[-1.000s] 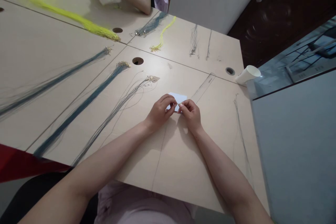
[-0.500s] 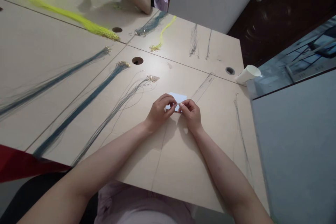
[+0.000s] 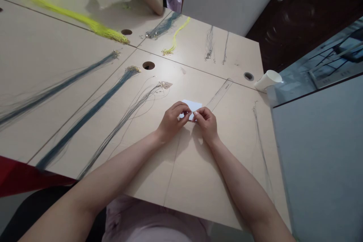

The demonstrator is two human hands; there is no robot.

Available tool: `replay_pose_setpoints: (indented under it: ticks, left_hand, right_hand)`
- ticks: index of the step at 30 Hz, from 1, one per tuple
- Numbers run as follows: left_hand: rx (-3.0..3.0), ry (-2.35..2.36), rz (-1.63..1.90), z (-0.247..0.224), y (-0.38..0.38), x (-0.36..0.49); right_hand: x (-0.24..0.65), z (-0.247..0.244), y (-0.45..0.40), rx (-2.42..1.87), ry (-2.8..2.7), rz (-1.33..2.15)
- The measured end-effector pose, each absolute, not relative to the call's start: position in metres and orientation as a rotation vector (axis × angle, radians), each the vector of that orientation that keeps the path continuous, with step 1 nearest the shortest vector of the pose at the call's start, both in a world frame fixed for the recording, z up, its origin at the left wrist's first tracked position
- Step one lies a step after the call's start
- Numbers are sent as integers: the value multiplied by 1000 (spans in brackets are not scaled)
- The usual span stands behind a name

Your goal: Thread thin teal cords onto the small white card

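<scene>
Left hand: the left hand (image 3: 171, 121) is pinching thumb against fingers at what looks like a fine piece (image 3: 192, 112), too small to identify.
Right hand: the right hand (image 3: 206, 123) is pinching from the other side, its tips nearly meeting the left's.
White card: the card (image 3: 195, 105) is lying on the surface (image 3: 198, 181), beneath and just beyond the fingertips.
Thin strand: a dark line, seemingly a strand (image 3: 171, 168), is running from near the left hand toward the near edge; whether it is joining the pinched piece, I cannot tell.
Grey bundle: these strands (image 3: 121, 121) are slanting toward the near edge, left of the hands.
Ruler: the clear ruler (image 3: 221, 92) is pointing toward the far edge, beyond the right hand.
Paper cup: the cup (image 3: 266, 80) is resting by the right edge.
Handling: close fingertip work seems to be occupying both hands, calling for steady, light pinches and small, matched movements.
</scene>
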State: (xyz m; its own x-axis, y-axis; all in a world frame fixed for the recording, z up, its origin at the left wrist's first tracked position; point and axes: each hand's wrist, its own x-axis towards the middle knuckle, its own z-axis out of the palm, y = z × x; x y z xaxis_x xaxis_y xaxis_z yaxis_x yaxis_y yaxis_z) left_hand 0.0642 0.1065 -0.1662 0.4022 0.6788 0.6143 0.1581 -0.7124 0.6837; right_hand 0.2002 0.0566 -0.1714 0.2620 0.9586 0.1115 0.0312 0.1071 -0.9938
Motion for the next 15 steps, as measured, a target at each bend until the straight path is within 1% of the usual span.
replay_pose_setpoints:
  ticks: [15]
  left_hand:
    - [2137,711,1301,-166,106,65]
  right_hand:
    - [200,-169,56,-1257,-1075,924]
